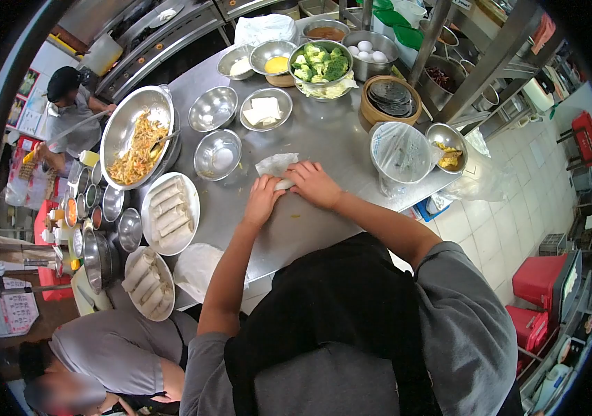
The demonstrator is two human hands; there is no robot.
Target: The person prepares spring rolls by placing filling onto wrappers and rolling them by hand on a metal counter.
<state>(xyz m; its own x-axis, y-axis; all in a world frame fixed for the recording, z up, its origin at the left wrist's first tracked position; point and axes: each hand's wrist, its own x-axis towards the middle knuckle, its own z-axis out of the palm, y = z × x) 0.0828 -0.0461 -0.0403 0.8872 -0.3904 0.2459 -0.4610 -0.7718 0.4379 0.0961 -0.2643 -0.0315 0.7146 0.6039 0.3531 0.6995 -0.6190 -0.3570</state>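
Note:
At the middle of the steel table, my left hand (262, 199) and my right hand (313, 184) both close their fingers round a pale, partly rolled wrapper (283, 184). Its thin loose end (275, 164) lies flat beyond my fingertips. Left of my hands, an oval white plate (192, 229) holds several white rolls (170, 213), and a second plate (164, 313) with more rolls sits nearer me. A stack of thin wrapper sheets (200, 272) lies beside them. The large steel bowl (110, 142) at the left contains shredded filling (140, 152) and a utensil.
Steel bowls, one with broccoli (320, 64) and one with eggs (367, 52), line the far side. A bamboo steamer (372, 111) and a plastic-lined container (400, 152) stand right. One person (116, 353) is at lower left, another (74, 118) at upper left.

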